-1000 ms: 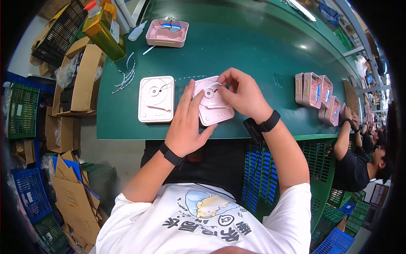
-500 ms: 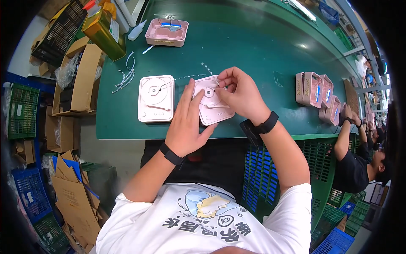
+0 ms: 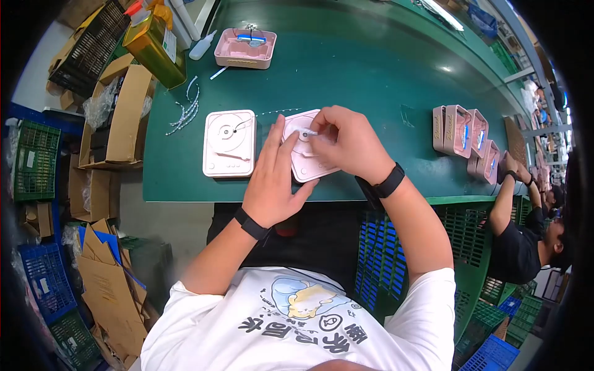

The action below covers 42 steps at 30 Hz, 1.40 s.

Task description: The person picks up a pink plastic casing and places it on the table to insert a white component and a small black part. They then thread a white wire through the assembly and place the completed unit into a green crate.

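Observation:
A pink case shaped like a small record player (image 3: 305, 167) lies slightly turned on the green table in front of me. My left hand (image 3: 272, 176) is open against its left side, fingers stretched over the edge and thumb along the near edge. My right hand (image 3: 348, 141) is closed over the round platter area, fingertips pinching a thin whitish dotted strip (image 3: 309, 131) close to the central hub. Most of the strip is hidden by my fingers. Left of my left hand lies a second pink record-player case (image 3: 229, 161), with a short pale strip on its platter.
More strips (image 3: 184, 114) lie at the table's left, near a yellow-green metal can (image 3: 154, 52) and a squeeze bottle (image 3: 202, 46). An open pink shell (image 3: 245, 62) sits at the back. Several pink shells (image 3: 455, 143) stand at right, near a co-worker (image 3: 516, 247).
My right hand has lowered its fingertips toward the hub of the platter, and the strip that stuck up beyond them is now mostly hidden. My left hand stays in place.

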Available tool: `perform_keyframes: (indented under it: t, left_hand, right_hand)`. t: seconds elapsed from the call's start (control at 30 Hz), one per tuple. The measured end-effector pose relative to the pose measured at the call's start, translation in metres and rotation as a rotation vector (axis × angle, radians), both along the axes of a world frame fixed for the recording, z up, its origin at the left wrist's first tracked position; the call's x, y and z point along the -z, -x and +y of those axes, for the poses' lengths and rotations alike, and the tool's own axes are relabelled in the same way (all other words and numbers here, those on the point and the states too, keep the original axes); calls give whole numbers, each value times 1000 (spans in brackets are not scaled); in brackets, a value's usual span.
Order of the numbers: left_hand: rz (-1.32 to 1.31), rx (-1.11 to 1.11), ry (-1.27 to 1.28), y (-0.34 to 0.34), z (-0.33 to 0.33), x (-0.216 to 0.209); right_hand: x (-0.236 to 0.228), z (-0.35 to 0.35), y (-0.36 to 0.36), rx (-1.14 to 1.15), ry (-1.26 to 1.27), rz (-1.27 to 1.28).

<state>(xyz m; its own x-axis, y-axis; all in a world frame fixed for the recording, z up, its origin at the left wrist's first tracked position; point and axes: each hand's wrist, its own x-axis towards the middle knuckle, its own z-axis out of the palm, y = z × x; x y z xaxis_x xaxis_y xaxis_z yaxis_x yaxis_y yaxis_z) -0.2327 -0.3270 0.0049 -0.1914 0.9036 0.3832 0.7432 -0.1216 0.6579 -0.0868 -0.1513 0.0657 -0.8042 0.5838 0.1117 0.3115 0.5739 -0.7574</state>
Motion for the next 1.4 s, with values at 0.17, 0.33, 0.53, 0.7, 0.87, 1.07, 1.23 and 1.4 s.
perform_keyframes:
  t: [0.17,0.33,0.53,0.7,0.87,1.07,1.23,1.4]
  left_hand:
    - [22,-8,-34,0,1,2]
    - [14,-9,-19,1,0,3]
    - [12,-9,-24,0,1,1]
    - [10,-7,-46,0,0,2]
    - [1,0,-37,1,1,2]
    - [12,-7,-31,1,-1,1]
    - [17,1,-28,1,1,1]
    - [15,-6,-44,2,0,2]
  right_hand:
    - [2,2,-1,78,-109,25]
    - [-2,-4,0,197,144,-24]
    - [5,-7,6,296,195,-21]
    - [1,1,0,172,189,43]
    - [-6,10,-5,111,185,13]
    - [-2,10,-4,52,126,-38]
    - [8,25,-12,-29,191,6]
    - [-4,24,-13,-112,172,22]
